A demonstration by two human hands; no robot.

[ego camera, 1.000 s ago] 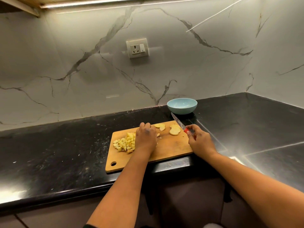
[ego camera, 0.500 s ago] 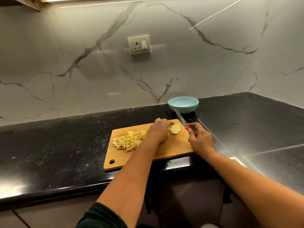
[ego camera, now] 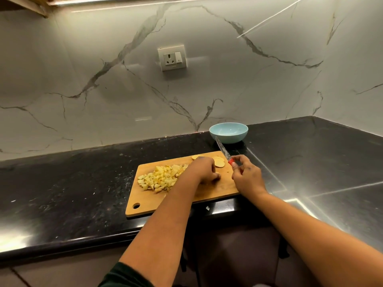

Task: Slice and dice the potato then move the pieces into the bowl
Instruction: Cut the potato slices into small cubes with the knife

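A wooden cutting board (ego camera: 219,190) lies at the counter's front edge. On its left half sits a pile of diced potato (ego camera: 163,177). Round potato slices (ego camera: 219,162) lie at its far right corner, with one more slice (ego camera: 196,156) just left of them. My left hand (ego camera: 204,169) rests on the middle of the board, its fingers curled down over a pale potato slice. My right hand (ego camera: 247,176) grips the red handle of a knife (ego camera: 223,150), whose blade points up and away toward the empty light blue bowl (ego camera: 228,132) behind the board.
The black stone counter (ego camera: 83,183) runs left and right and turns a corner at the far right. A marble wall with a socket (ego camera: 172,58) stands close behind the bowl. The board slightly overhangs the counter's front edge.
My left hand went from beside the diced pile to the slices at the far right, then drew back to the board's middle with a slice. The right hand kept the knife raised.
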